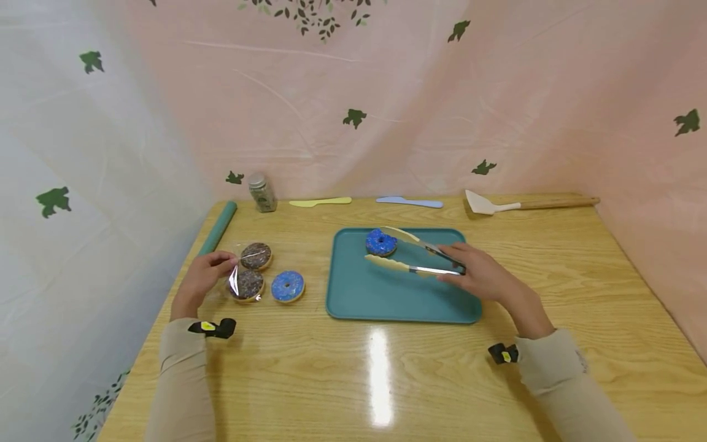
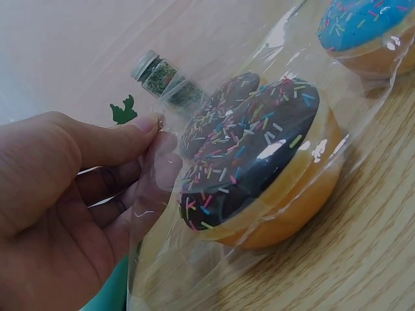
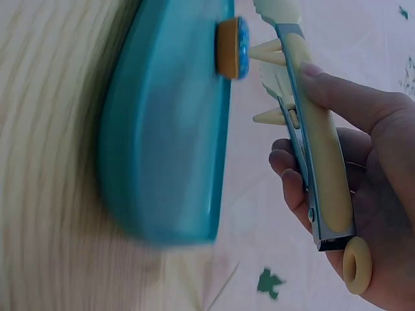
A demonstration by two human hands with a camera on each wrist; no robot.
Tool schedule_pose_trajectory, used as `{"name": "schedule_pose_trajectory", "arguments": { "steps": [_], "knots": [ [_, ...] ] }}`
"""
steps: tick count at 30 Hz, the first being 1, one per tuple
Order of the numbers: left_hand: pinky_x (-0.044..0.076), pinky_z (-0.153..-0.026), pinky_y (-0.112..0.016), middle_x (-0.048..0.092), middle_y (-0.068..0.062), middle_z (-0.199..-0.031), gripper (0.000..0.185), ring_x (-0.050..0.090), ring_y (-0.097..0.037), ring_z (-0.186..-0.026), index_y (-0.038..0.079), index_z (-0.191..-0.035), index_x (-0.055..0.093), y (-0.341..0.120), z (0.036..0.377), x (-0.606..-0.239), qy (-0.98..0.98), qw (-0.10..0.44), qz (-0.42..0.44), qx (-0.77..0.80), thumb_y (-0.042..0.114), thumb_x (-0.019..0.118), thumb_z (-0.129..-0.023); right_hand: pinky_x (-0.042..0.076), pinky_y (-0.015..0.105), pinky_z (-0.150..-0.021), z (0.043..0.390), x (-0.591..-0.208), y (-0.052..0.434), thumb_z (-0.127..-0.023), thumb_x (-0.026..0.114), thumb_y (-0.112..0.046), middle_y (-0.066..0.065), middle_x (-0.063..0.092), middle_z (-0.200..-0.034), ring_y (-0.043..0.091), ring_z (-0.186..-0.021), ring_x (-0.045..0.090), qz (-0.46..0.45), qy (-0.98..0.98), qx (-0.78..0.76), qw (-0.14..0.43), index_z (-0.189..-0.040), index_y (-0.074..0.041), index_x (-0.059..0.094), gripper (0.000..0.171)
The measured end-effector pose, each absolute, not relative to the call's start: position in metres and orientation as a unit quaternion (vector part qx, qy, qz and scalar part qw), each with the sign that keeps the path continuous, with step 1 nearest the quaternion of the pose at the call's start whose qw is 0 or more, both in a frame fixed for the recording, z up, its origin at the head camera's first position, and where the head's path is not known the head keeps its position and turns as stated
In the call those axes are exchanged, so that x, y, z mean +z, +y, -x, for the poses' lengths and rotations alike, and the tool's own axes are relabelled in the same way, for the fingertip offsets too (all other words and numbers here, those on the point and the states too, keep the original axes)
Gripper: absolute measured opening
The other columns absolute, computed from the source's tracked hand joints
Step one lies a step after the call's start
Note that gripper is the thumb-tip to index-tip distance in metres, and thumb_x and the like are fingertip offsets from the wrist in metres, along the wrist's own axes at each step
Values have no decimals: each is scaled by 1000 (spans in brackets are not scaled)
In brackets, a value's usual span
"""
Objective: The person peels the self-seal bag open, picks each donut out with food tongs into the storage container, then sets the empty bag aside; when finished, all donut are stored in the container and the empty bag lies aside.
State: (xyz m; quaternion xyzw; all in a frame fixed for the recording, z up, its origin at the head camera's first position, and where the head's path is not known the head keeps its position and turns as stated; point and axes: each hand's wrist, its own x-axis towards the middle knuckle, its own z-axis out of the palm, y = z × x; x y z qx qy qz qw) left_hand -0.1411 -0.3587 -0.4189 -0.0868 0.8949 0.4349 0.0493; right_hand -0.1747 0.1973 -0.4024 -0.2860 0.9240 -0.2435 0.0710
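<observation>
Blue doughnut (image 1: 380, 242) sitting at the far end of the teal tray (image 1: 397, 304), between the spread arms of the tongs (image 1: 411, 256), apparently just set down there. Right hand (image 1: 480, 273) curled around the tong handles, grip loose. Left hand (image 1: 203, 277) pinching the clear wrap (image 2: 162, 194) beside two chocolate doughnuts (image 1: 251, 270), likely to steady it. Another blue doughnut (image 1: 288, 286) lying just right of them.

I can read no text, label, brand or number anywhere; the jar (image 1: 262, 192) by the table's (image 1: 353, 380) far edge shows no legible label.
</observation>
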Motion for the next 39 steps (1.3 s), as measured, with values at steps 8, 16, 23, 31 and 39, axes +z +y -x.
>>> {"name": "schedule_pose_trajectory", "arguments": {
  "steps": [8,16,23,31,39],
  "knots": [
    [50,-85,-26,57,-17,-114,44,55,-1,-90,-4,-122,56,-359,142,-420,895,46,84,435,33,50,-100,44,31,-68,175,-401,161,-90,66,-34,14,56,-123,12,-80,51,330,910,-238,84,-140,-5,47,61],
    [50,-82,-20,58,-16,-113,43,54,1,-88,-5,-122,56,-359,142,-421,894,46,86,437,31,51,-100,50,44,-85,173,-396,125,-93,62,-38,15,52,-136,26,-108,59,367,902,-198,109,-143,-10,44,60],
    [50,-84,-23,58,-15,-113,43,54,0,-89,-4,-122,56,-359,142,-420,896,48,88,434,33,51,-100,43,49,-101,176,-391,101,-93,63,-36,15,45,-144,33,-129,47,390,892,-187,131,-145,-12,41,62],
    [50,-83,-23,59,-10,-108,40,54,1,-87,-5,-121,56,-360,141,-419,895,45,84,435,29,50,-100,45,48,-98,180,-386,81,-92,64,-35,13,48,-141,30,-123,52,402,890,-163,139,-142,-12,46,58],
    [50,-82,-22,60,-9,-107,40,54,2,-87,-5,-121,57,-360,142,-420,895,42,85,436,29,51,-100,38,51,-106,182,-381,66,-92,63,-37,17,40,-148,33,-136,40,398,888,-151,173,-144,-13,44,60]
  ]
}}
